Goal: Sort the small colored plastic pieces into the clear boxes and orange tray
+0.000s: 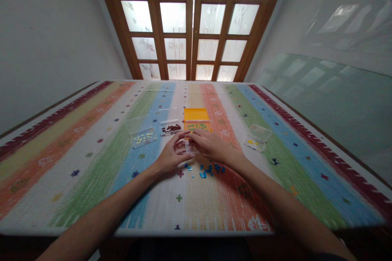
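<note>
My left hand (171, 155) curves round the left side of a small clear plastic box (191, 150), thumb at the near edge and fingers at the far one. Over that box, my right hand (208, 143) has its fingertips pinched together. Whatever lies between them is too small or hidden to make out. Several small blue pieces (208, 169) are scattered on the cloth just below both hands. Right behind the fingers, green pieces (197, 126) show in a clear container by a yellow-orange tray (196, 113). My right hand hides part of the clear box.
An open clear box with dark brown pieces (171, 128) stands behind my left hand. Further left is a box of pale pieces (143, 137); at right, one with yellow pieces (253, 143). A striped cloth (101, 163) covers the table, with wooden glazed doors (192, 36) beyond.
</note>
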{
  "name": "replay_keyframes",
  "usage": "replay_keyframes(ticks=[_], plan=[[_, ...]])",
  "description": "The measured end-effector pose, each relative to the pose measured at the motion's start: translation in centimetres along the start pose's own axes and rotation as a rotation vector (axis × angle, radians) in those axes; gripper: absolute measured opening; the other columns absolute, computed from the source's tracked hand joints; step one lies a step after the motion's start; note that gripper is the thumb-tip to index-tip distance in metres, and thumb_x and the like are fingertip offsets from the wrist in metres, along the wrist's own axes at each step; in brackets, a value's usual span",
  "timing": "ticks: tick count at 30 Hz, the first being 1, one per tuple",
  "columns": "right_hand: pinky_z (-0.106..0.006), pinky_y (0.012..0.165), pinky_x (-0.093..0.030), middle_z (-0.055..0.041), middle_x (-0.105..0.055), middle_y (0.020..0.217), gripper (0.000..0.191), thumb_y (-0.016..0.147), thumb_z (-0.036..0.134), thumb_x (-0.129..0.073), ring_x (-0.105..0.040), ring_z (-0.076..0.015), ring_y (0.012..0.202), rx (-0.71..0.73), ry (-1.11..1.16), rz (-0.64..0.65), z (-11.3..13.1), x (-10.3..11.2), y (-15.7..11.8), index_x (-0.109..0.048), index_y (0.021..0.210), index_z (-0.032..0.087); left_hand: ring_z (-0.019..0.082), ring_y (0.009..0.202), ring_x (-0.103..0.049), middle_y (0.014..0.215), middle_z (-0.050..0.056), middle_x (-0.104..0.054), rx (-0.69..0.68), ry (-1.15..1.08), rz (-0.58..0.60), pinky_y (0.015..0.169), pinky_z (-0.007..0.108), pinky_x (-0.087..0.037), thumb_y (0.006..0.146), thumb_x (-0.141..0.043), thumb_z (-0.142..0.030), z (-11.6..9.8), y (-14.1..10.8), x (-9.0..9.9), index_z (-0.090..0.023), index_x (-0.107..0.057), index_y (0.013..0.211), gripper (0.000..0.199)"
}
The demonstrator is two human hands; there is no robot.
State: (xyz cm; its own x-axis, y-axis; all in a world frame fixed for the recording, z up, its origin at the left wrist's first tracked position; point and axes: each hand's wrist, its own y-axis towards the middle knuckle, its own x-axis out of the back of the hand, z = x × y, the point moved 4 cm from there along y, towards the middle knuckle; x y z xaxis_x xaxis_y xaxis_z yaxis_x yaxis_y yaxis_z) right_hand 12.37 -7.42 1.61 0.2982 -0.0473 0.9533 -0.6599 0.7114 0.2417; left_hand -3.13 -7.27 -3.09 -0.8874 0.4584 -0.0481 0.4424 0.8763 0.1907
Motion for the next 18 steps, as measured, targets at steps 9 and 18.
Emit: replay_keyframes(ticks=[9, 18], plan=[[-0.032, 0.08, -0.048, -0.0134, -0.072, 0.114, 0.027, 0.097, 0.016, -0.054, -0.066, -0.0234, 0.102, 0.016, 0.058, -0.018, -0.4, 0.3, -0.2, -0.059, 0.124, 0.018, 0.03, 0.117, -0.067, 0.138, 0.012, -0.061, 0.005, -0.057, 0.002, 0.1, 0.051, -0.058, 0.069, -0.088, -0.021, 0.5, -0.1, -0.1, -0.026, -0.057, 0.133, 0.071], [-0.028, 0.074, -0.043, -0.0095, -0.07, 0.105, 0.023, 0.092, 0.01, -0.05, -0.063, -0.0186, 0.087, -0.005, 0.046, -0.133, -0.9, 3.4, -1.8, -0.067, 0.105, 0.018, 0.029, 0.117, -0.068, 0.142, 0.015, -0.06, 0.02, -0.059, -0.01, 0.102, 0.051, -0.056, 0.069, -0.088, -0.02, 0.4, 0.0, 0.3, -0.026, -0.057, 0.136, 0.074]])
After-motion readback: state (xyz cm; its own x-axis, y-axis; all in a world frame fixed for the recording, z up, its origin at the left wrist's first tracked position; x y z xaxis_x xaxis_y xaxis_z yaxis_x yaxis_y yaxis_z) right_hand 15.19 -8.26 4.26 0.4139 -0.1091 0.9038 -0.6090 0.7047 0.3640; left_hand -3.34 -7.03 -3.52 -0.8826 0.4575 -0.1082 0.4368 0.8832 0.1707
